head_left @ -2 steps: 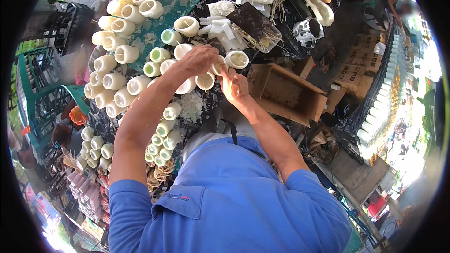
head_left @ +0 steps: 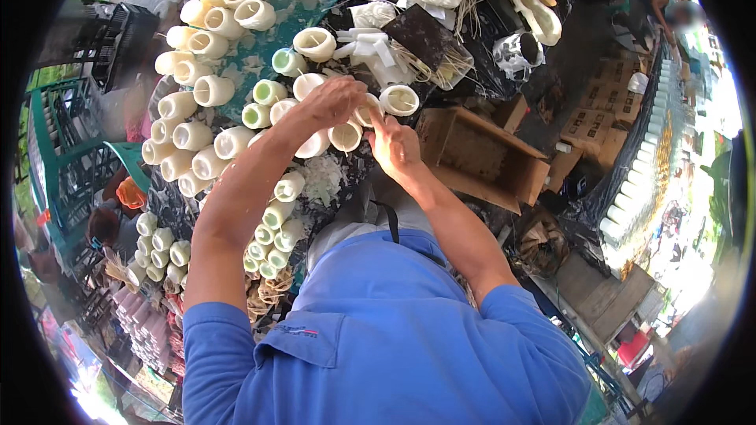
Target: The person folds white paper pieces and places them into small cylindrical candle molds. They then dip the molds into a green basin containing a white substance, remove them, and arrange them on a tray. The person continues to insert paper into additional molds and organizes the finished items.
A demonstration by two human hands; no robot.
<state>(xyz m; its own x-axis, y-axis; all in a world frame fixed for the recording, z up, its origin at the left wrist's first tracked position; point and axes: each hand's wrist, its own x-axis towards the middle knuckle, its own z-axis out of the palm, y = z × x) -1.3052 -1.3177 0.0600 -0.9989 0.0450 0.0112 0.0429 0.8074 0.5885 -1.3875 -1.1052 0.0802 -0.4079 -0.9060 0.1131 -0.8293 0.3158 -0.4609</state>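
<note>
Both hands meet at one cream hollow wax candle (head_left: 367,112) on the messy work table. From its left, my left hand (head_left: 337,101) reaches over with bent, closed fingers at the rim; what they pinch is hidden. My right hand (head_left: 396,144) is against the candle's lower right side, index finger pointing up along the wall and the other fingers curled. Close by stand another cream candle (head_left: 399,100) with a wick stick inside, one (head_left: 345,136) just below my left hand, and a pale green candle (head_left: 256,116) farther left.
Many more cream candles crowd a teal board (head_left: 311,4) at far left. White wax sticks (head_left: 374,47), thin wicks and a dark block (head_left: 417,35) lie beyond my hands. An open cardboard box (head_left: 480,153) stands at right. A silvery can (head_left: 517,53) sits at far right.
My right index finger has shifted slightly at the candle's edge. My left hand and the surrounding candles stay nearly the same.
</note>
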